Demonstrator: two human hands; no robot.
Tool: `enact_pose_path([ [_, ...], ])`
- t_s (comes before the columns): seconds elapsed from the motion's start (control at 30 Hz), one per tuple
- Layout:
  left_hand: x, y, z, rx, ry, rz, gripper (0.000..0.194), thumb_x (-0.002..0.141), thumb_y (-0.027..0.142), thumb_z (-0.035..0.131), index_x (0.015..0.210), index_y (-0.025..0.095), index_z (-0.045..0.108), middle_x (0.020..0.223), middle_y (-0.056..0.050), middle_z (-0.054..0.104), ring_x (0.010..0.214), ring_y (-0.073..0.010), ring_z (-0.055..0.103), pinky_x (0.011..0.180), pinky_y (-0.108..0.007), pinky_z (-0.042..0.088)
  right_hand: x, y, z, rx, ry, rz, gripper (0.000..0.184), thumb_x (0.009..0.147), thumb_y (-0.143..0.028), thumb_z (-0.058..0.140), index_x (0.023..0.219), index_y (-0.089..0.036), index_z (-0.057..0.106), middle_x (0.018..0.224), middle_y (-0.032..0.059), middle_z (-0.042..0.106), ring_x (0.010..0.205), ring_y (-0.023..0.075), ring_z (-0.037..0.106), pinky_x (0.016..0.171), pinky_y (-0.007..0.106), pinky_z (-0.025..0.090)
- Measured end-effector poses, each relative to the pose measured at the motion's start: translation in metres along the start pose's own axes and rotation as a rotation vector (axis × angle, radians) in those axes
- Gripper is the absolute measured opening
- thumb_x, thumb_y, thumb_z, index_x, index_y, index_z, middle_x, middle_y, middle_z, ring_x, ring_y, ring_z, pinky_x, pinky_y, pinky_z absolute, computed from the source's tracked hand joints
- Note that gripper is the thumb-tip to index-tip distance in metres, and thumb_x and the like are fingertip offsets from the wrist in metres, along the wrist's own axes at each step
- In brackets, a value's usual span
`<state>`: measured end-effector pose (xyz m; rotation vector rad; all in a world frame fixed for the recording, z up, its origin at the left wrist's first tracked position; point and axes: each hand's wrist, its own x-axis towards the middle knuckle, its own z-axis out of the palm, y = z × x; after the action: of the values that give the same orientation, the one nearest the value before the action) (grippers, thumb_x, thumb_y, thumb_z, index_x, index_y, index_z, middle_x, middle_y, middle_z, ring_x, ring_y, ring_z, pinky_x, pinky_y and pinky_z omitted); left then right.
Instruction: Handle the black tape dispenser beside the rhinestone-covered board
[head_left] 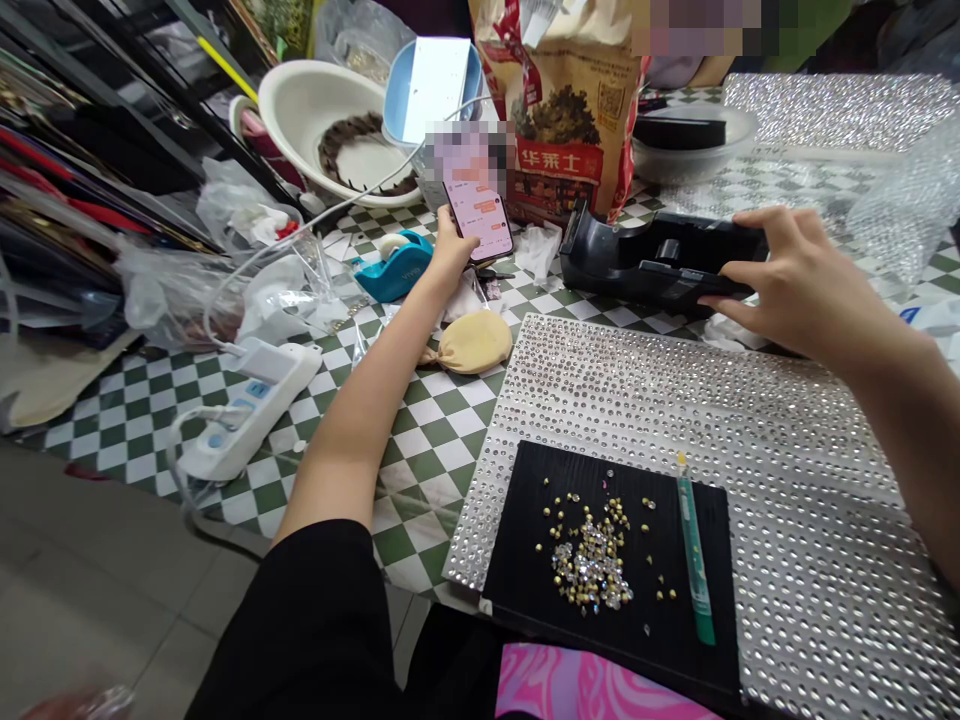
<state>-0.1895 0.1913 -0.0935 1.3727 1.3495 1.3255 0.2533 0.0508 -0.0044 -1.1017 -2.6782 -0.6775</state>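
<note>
Nearest me, the black board (517,565) overlay the front part of the rhinestone-studded panel (825,520). Loose rhinestones (592,568) lay heaped near the middle of the board, with strays around the heap; none of these was fixed. The green-capped pen (696,560) lay along the board's right side, touched by neither hand.

Stone-covered area: rows of stones spread across nearly all of the panel that I could see. Whether the part beneath the board was covered, I could not tell. I judged the covering well advanced, the loose stones unused, and stone placement paused, since both hands were engaged elsewhere.

Beyond the panel's left edge lay the tan pouch (476,342), clear of my fingers.

Right hand (799,268): thumb below and fingers above, closed on the right end of the black tape dispenser (622,265), just behind the panel's far edge. No tape roll showed in it. Whether its base bore on the table, I could not tell.

Left hand (453,245): fingers closed around the lower end of the smartphone (486,212), screen tilted toward me. I judged both grips established and both releases outstanding.

Farther back, the paper bag (570,105) stood upright beside the white basin (283,105).
</note>
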Motion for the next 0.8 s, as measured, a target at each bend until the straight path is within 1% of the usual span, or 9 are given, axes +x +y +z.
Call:
enact_pose_path([
  [0.07,0.0042,-0.0025,0.0005,-0.052,0.1,0.026,0.047,0.069,0.006,0.066,0.107,0.027,0.046,0.124,-0.004,0.067,0.132,-0.0277,0.057,0.119,-0.041,0.048,0.0,-0.0002,-0.0001,-0.003,0.001,0.004,0.044,0.105,-0.038,0.052,0.089,-0.004,0.075,0.14,0.0277,0.04,0.135,0.0481,0.045,0.107,0.06,0.049],
  [0.1,0.0059,-0.0035,0.0008,-0.071,0.124,0.03,0.048,0.068,0.004,0.064,0.107,0.027,0.046,0.124,-0.004,0.067,0.129,-0.029,0.06,0.117,-0.042,0.05,0.0,-0.0003,-0.0001,-0.003,0.002,0.004,0.044,0.105,-0.038,0.052,0.089,-0.004,0.075,0.14,0.0275,0.04,0.135,0.0482,0.045,0.107,0.06,0.049],
  [0.23,0.0084,-0.0059,0.002,-0.085,0.127,0.038,0.051,0.065,0.001,0.056,0.108,0.026,0.046,0.124,-0.006,0.069,0.128,-0.0292,0.062,0.117,-0.043,0.051,0.0,0.0001,-0.0001,0.001,0.001,0.003,0.043,0.105,-0.037,0.052,0.089,-0.004,0.075,0.141,0.0274,0.04,0.135,0.0484,0.044,0.107,0.06,0.049],
  [0.43,0.0066,-0.0063,0.0041,-0.09,0.15,0.047,0.049,0.068,0.001,0.058,0.108,0.026,0.047,0.124,-0.006,0.069,0.131,-0.0299,0.06,0.118,-0.043,0.051,-0.0003,0.0005,0.0005,0.01,0.002,0.004,0.043,0.104,-0.038,0.053,0.089,-0.004,0.075,0.141,0.0269,0.04,0.134,0.0479,0.045,0.107,0.06,0.048],
  [0.53,0.0052,-0.0058,0.0056,-0.102,0.157,0.043,0.045,0.073,0.002,0.057,0.109,0.026,0.046,0.124,-0.005,0.069,0.127,-0.0282,0.062,0.116,-0.042,0.053,-0.0006,0.001,0.0013,0.01,0.008,-0.009,0.045,0.106,-0.039,0.05,0.09,-0.005,0.075,0.141,0.0272,0.04,0.136,0.0473,0.045,0.108,0.061,0.048],
  [0.7,0.0035,-0.0065,0.0068,-0.097,0.156,0.041,0.038,0.084,0.008,0.063,0.113,0.027,0.047,0.119,0.003,0.071,0.127,-0.0193,0.06,0.119,-0.037,0.051,-0.001,0.0039,0.0045,0.014,-0.017,0.008,0.047,0.107,-0.042,0.047,0.092,-0.006,0.074,0.143,0.0269,0.039,0.138,0.047,0.042,0.109,0.061,0.047],
  [0.73,0.0037,-0.0073,0.0068,-0.094,0.154,0.042,0.038,0.086,0.009,0.065,0.113,0.028,0.047,0.119,0.003,0.071,0.127,-0.0191,0.06,0.119,-0.037,0.05,-0.0011,0.0046,0.0049,0.017,-0.029,0.014,0.047,0.107,-0.042,0.047,0.092,-0.007,0.074,0.144,0.0265,0.038,0.139,0.047,0.042,0.109,0.061,0.046],
  [0.8,0.0053,-0.0095,0.0063,-0.093,0.153,0.055,0.037,0.084,0.011,0.066,0.111,0.029,0.047,0.121,0.001,0.07,0.128,-0.0223,0.06,0.119,-0.04,0.051,-0.0013,0.0056,0.0051,0.027,-0.049,0.025,0.044,0.106,-0.042,0.049,0.093,-0.008,0.074,0.145,0.0261,0.038,0.139,0.0472,0.041,0.109,0.062,0.046],
])
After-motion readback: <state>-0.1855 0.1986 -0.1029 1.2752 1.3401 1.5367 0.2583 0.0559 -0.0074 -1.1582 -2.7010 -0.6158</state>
